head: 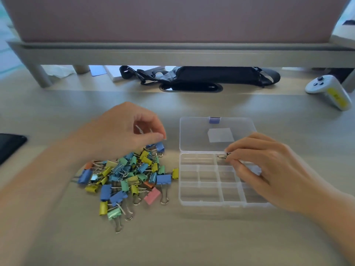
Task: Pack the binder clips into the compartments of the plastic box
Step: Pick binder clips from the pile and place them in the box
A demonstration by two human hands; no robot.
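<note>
Two bare forearms reach in from the near edge over a pale wooden desk [192,237]. The left hand [130,129] hovers above the far edge of a loose heap of small metal binder clips [130,173] in blue, green, yellow, orange and pink, which lies on the desk just left of the box. Its fingers are curled, with thumb and forefinger tips drawn together; motion blur hides whether anything is between them. The right hand [269,166] pinches a tiny dark binder clip with silver wire handles [223,156] between thumb and fingertips. It holds it over a compartment in the far row of the clear plastic compartment box [201,203], just right of the wide left-hand cell. The other visible compartments look bare. The box's transparent lid [196,135] lies open flat behind it, bearing a purple latch [214,120] and a white label [221,135]. Farther back a black strap pouch [211,75] sits under a grey riser shelf [172,52]. A white handheld controller with a yellow sticker [328,91] lies at the far right, and a dark flat object [9,148] at the left edge.
</note>
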